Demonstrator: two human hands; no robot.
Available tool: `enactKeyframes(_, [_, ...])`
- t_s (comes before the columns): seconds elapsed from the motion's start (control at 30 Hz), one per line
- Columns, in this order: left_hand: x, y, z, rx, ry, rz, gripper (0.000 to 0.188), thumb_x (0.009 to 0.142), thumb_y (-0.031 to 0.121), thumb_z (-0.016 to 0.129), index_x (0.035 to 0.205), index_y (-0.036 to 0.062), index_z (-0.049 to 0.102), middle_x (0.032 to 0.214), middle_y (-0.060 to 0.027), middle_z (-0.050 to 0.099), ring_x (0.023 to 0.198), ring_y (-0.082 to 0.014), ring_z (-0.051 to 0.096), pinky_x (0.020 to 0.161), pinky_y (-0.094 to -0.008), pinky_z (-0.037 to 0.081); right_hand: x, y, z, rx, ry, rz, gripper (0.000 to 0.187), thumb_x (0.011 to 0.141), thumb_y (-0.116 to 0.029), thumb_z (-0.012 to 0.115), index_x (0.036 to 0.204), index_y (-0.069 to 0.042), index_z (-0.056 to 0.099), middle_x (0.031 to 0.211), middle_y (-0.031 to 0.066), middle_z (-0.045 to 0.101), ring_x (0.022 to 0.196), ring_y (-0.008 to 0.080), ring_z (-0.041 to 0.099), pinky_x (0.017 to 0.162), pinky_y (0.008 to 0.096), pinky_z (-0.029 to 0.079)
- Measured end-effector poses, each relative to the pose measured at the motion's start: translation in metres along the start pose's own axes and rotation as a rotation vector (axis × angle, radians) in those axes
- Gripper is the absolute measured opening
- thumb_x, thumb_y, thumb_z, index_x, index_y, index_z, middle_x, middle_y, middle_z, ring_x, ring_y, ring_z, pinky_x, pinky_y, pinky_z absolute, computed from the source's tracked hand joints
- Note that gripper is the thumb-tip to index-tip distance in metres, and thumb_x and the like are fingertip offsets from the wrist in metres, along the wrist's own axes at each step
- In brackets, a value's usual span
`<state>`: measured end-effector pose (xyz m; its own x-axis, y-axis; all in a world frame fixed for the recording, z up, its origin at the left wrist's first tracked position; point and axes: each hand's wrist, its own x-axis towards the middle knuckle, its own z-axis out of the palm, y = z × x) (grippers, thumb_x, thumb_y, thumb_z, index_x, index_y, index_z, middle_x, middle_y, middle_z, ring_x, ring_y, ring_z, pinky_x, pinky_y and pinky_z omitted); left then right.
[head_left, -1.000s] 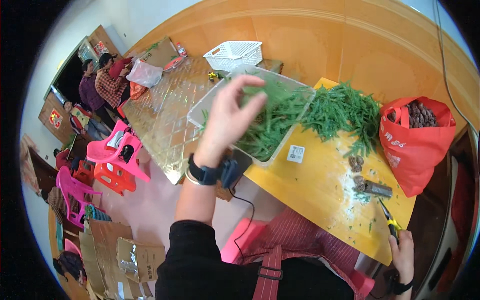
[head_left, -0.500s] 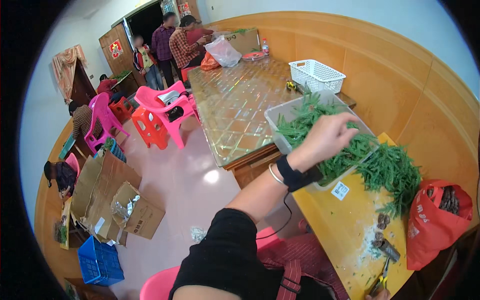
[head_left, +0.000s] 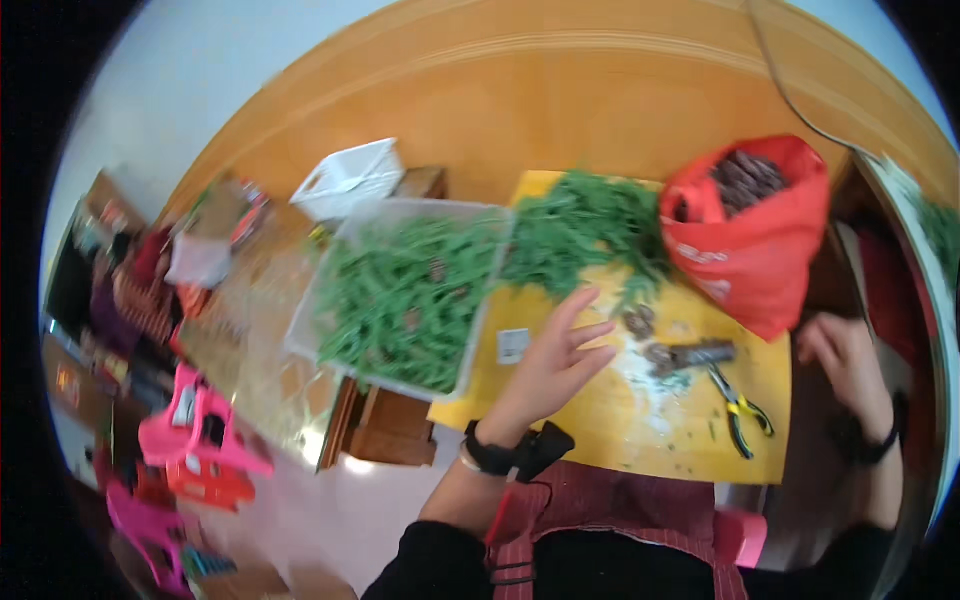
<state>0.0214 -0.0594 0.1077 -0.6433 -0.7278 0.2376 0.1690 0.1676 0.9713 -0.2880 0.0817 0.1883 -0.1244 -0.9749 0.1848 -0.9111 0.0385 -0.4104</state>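
My left hand (head_left: 562,362) is above the yellow tabletop (head_left: 600,430), its fingers spread and nothing in them. Just right of the table edge, my right hand (head_left: 848,362) hangs empty with loosely bent fingers, below the red bag (head_left: 745,265). Between the hands lie pliers (head_left: 738,410) with yellow and black handles, touching a dark cylinder-shaped bundle (head_left: 702,353). Small brown pine cones (head_left: 638,322) sit beside the bundle, among white powdery bits. Green artificial-looking sprigs (head_left: 590,225) are heaped behind them. A clear plastic bin (head_left: 478,335) to the left holds more sprigs with a few brown cones.
The red bag holds a mass of brown cones. Behind the bin stands a white basket (head_left: 350,180). A glossy larger table (head_left: 255,345) extends leftward, with pink chairs (head_left: 205,430) beside it. Several people are at the far left. A cable (head_left: 790,95) runs down the wall.
My view has swung right. My left hand has moved from over the bin to above the yellow tabletop. My right hand has let go of the pliers, which now lie on the table.
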Motion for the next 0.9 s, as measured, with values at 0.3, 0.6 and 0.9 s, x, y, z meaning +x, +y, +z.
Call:
enactKeyframes(0.3, [-0.002, -0.022, 0.03, -0.169, -0.083, -0.125, 0.055, 0.086, 0.002, 0.053, 0.135, 0.0024, 0.027, 0.135, -0.0154, 0.036, 0.114, -0.0217, 0.048, 0.091, -0.0293, 0.041, 0.134, 0.039, -0.02, -0.021, 0.218, -0.277, 0.013, 0.085, -0.01, 0.051, 0.083, 0.002, 0.055, 0.075, 0.0133, 0.058, 0.071, 0.0225, 0.058, 0.065, 0.0297, 0.045])
enactKeyframes(0.6, [-0.02, -0.049, 0.014, -0.385, 0.045, -0.247, 0.046, 0.087, 0.007, 0.053, 0.129, 0.0016, 0.036, 0.118, -0.0137, 0.05, 0.102, -0.0211, 0.055, 0.087, -0.0302, 0.045, 0.212, 0.089, 0.071, -0.237, -0.414, -0.169, 0.045, 0.075, -0.027, 0.06, 0.116, -0.009, 0.052, 0.104, 0.0195, 0.059, 0.097, 0.0353, 0.057, 0.082, 0.0405, 0.044])
enactKeyframes(0.9, [-0.019, -0.083, -0.01, -0.791, 0.152, -0.207, 0.04, 0.086, 0.012, 0.056, 0.122, 0.0008, 0.043, 0.101, -0.0088, 0.055, 0.089, -0.0156, 0.055, 0.08, -0.0274, 0.047, 0.213, 0.041, 0.018, -0.346, 0.251, -0.235, 0.014, 0.078, -0.013, 0.058, 0.088, -0.002, 0.058, 0.077, 0.0144, 0.06, 0.072, 0.027, 0.061, 0.063, 0.0348, 0.048])
